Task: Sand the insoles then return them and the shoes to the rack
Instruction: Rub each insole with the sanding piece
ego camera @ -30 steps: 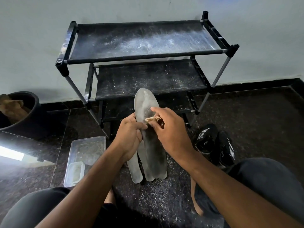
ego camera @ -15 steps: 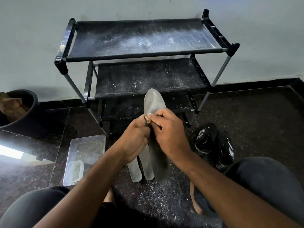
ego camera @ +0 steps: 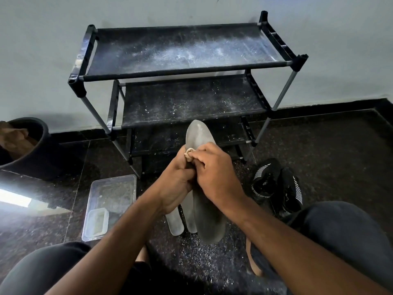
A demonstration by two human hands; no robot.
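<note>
Head view: hands (ego camera: pixel 195 177) clasping insole (ego camera: pixel 198 135).

Scene dimly, evenly lit. Strong glare is seen on the glossy dark speckled stone floor (ego camera: pixel 319 145) at 9 o'clock. Wide-angle bowing is noted at the edges. Focus sharp centrally; corners softened.

clear plastic tub (ego camera: pixel 110 206), dark bucket (ego camera: pixel 32 150), glossy dark floor (ego camera: pixel 319 150)

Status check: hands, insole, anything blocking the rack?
Left hand grips insole; right hand pinches sandpaper on it. Shoes on floor. Rack shelves bare, dusty.
</note>
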